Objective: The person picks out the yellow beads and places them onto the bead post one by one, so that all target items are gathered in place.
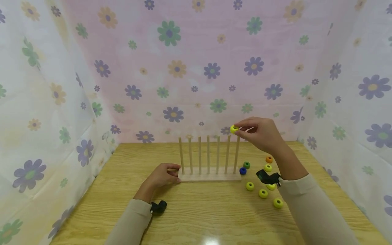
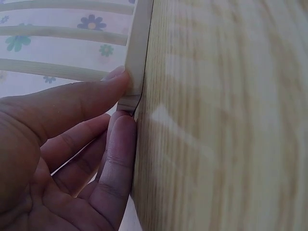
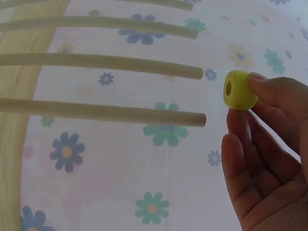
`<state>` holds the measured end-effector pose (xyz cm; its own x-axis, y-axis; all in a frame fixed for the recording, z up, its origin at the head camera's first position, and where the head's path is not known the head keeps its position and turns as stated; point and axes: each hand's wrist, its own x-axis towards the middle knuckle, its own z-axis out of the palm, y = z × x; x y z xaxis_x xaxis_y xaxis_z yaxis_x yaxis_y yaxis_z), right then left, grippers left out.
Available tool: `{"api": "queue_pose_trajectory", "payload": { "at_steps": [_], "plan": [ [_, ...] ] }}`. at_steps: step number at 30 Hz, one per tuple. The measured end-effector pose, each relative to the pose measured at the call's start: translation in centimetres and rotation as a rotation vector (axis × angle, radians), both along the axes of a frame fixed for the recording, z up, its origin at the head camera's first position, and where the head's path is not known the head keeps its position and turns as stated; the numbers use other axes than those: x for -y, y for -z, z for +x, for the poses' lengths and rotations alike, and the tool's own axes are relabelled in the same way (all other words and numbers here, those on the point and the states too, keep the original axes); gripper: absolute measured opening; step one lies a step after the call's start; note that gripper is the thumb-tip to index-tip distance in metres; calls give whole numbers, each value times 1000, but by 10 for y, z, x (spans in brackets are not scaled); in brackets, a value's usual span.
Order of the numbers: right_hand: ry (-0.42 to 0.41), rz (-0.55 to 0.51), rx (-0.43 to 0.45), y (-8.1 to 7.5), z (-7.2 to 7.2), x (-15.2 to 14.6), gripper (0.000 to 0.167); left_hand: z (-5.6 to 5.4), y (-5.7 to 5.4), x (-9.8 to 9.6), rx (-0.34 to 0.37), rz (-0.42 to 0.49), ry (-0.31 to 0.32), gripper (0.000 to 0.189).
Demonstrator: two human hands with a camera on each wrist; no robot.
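Observation:
A wooden stand (image 1: pixel 209 176) with a row of several upright pegs sits on the table. Its left end is held by my left hand (image 1: pixel 160 176); in the left wrist view the thumb (image 2: pixel 91 98) lies against the base's edge, the other fingers at its end. Up by the tops of the rightmost pegs, my right hand (image 1: pixel 260 134) pinches a yellow bead (image 1: pixel 234 129) between thumb and fingers. The right wrist view shows the bead's hole facing the pegs, with a gap between the bead and the tip of the nearest peg (image 3: pixel 192 119).
Right of the stand lie a blue bead (image 1: pixel 243 171), a green bead (image 1: pixel 246 165), an orange bead (image 1: pixel 269 159) and several yellow beads (image 1: pixel 263 194). The right wrist camera (image 1: pixel 267 177) partly covers one. Flowered cloth (image 1: pixel 196 68) encloses the wooden table (image 1: pixel 190 214) behind and at both sides.

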<state>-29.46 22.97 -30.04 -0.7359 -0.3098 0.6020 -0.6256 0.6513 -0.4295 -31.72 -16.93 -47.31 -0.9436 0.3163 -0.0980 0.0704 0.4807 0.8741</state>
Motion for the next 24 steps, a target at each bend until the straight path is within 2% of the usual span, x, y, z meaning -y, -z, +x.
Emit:
{"api": "queue_pose_trajectory", "payload": {
  "at_steps": [13,24],
  "plan": [
    [-45,-15,-2,-7,-5,25,22,2,-1,0,-3,1,-5,59],
    [-104,-76,88,-6,-10,50,24,0,0,2,37,53,11,60]
  ]
}}
